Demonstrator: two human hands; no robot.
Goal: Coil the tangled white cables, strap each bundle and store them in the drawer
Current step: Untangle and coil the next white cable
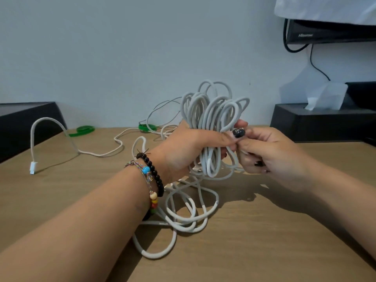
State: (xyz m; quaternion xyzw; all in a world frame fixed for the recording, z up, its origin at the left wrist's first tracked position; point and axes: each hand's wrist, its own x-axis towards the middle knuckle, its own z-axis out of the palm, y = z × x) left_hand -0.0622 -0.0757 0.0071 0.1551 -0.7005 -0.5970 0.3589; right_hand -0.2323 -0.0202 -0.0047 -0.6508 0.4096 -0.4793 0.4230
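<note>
**a coil takes shape, with loose cable left to gather**

a person's left hand [195, 147] grips a coil of white cable [213, 119] around its middle, fingers curled round the bunched loops so they cannot spring apart, and holds it clear of the wooden table [284, 241]. the right hand [270, 153], just beside it and touching the bundle, pinches a strand at the coil's edge — most likely guiding the next turn into place. below the two hands a loose tangle of cable [187, 210] lies on the table, feeding up into the coil; by the look of it, much winding remains before any strapping. to the left of the left hand another white cable [50, 127] arches up and ends in one white plug [33, 167]. beyond the hands lie two green straps [82, 131] — one of them [147, 127] with thin cable running over it — probably set within reach for binding. one coil is in hand; how many separate cables make up the tangle cannot be told. a black tissue box [317, 123] sits past the right hand. no drawer is in view.
</note>
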